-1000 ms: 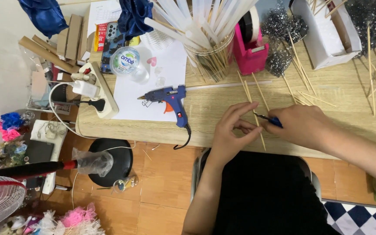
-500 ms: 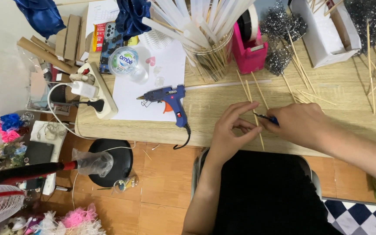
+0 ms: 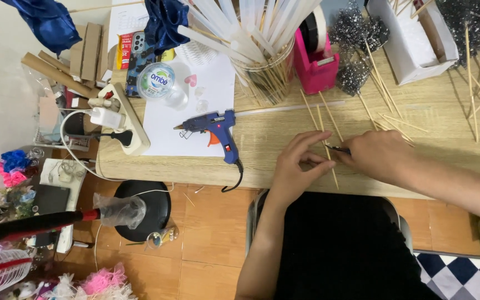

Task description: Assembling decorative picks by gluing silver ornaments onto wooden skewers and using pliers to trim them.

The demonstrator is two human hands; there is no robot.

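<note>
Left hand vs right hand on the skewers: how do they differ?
The left hand is open, fingers spread, fingertips pressing on a thin wooden skewer. The right hand is closed around a small dark tool pointed at that skewer. Both are bare and rest on the light wooden table.

We see a matt, pale wood-grain table (image 3: 429, 111), thin bare wooden skewers (image 3: 324, 130), a glossy blue plastic glue gun (image 3: 218, 126), smooth white paper (image 3: 195, 105) and shiny blue cloth (image 3: 45, 22).

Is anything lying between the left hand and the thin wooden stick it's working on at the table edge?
Nothing visible does. The left hand already rests its fingertips on the wooden stick, and the right hand meets it from the other side with a small dark tool.
</note>
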